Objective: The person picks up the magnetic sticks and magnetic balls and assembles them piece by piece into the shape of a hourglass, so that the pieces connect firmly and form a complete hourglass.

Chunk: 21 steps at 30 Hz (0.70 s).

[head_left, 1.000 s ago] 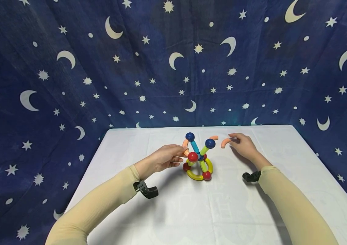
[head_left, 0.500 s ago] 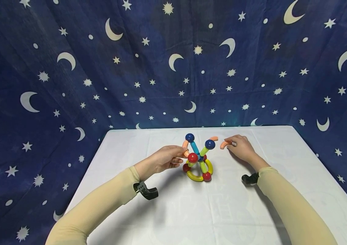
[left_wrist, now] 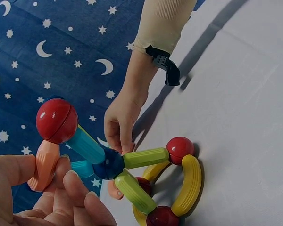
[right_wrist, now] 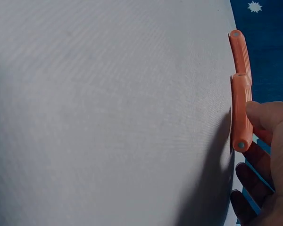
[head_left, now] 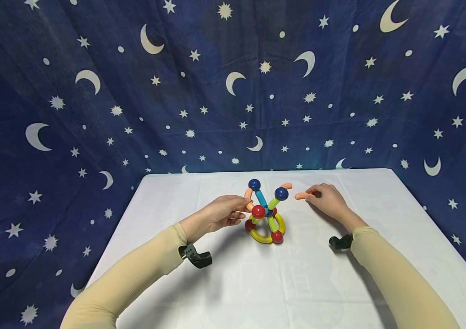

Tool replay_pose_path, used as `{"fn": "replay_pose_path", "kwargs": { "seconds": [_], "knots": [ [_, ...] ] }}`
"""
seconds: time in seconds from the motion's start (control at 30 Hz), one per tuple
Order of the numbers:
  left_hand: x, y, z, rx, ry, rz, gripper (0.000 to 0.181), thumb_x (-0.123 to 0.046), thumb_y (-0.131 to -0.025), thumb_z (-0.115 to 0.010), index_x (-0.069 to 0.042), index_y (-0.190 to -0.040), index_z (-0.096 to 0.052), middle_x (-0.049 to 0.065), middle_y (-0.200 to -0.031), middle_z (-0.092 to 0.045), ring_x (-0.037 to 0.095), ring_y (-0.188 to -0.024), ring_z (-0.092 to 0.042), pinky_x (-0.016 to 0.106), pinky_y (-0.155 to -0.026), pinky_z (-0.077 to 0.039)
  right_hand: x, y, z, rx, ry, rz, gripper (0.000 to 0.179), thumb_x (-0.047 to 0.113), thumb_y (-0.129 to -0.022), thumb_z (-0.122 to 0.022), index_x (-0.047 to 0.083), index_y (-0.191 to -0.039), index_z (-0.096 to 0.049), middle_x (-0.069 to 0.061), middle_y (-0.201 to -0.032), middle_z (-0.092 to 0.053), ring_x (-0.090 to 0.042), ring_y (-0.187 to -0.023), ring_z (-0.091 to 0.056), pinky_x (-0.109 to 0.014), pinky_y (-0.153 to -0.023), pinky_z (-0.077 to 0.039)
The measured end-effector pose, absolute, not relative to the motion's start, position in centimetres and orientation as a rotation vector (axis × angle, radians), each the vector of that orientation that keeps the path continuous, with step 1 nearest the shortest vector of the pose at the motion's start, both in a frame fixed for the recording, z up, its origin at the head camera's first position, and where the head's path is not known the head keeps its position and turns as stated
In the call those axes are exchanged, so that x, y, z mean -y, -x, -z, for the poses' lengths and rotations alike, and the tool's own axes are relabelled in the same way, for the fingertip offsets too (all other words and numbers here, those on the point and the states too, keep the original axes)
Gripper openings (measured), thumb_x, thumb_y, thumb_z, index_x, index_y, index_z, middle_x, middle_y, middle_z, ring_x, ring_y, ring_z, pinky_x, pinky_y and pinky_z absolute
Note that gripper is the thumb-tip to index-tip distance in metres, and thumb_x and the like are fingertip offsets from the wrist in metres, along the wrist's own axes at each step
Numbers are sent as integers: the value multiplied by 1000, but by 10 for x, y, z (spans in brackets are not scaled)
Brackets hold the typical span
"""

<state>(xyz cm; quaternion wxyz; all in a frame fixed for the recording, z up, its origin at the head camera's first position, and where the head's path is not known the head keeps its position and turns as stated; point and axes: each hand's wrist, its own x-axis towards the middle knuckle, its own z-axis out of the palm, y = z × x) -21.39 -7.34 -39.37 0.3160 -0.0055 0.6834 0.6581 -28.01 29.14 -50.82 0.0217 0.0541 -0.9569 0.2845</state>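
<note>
A ball-and-stick magnetic toy structure stands on the table, with a dark blue hub ball (left_wrist: 108,164) joining green and blue sticks. Its base has red balls (head_left: 277,236) and curved yellow sticks (left_wrist: 188,186); red and blue balls top its upper arms. At its left side, my left hand (head_left: 220,214) pinches a curved orange stick (left_wrist: 45,162) between thumb and fingers, next to the upper red ball (left_wrist: 57,121). To the right of the structure, my right hand (head_left: 329,201) pinches another curved orange stick (right_wrist: 241,115) at the tabletop, thumb on its near side.
One more curved orange stick (head_left: 286,186) lies behind the structure, near the right hand's piece. The white-covered table (head_left: 253,288) ends at a back edge before a dark blue curtain (head_left: 233,114) with moons and stars. Black wrist cameras (head_left: 198,258) sit on both wrists.
The right hand's orange stick has turned from an upright-looking curve to lying more sideways, and that hand's fingers have shifted on it. The left hand and the structure have stayed put.
</note>
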Motion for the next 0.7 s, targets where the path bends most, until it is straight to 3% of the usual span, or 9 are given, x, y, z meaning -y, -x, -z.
{"fn": "replay_pose_path", "kwargs": {
  "seconds": [0.33,0.57,0.7],
  "knots": [
    [74,214,394,-1799,24,-1739,26,-24,-100,-65,-4,-118,-66,1,-92,-67,12,-75,-61,26,-72,-51,-293,277,503,2987,-123,-904,31,39,-98,-65,10,-106,-74,-6,-93,-69,-29,-91,-57,-48,-81,-45],
    [74,215,396,-1801,27,-1735,26,-24,-100,-65,-4,-118,-66,1,-92,-68,12,-74,-61,26,-72,-52,-293,279,500,3020,-129,-949,40,39,-99,-64,8,-123,-73,-14,-115,-71,-33,-107,-61,-54,-92,-47],
    [73,215,396,-1806,24,-1734,26,-25,-100,-65,-5,-117,-67,1,-93,-68,12,-74,-61,26,-72,-52,-291,280,499,3063,-141,-962,42,38,-98,-67,5,-124,-73,-16,-118,-71,-34,-109,-62,-54,-93,-49]
  ]
}}
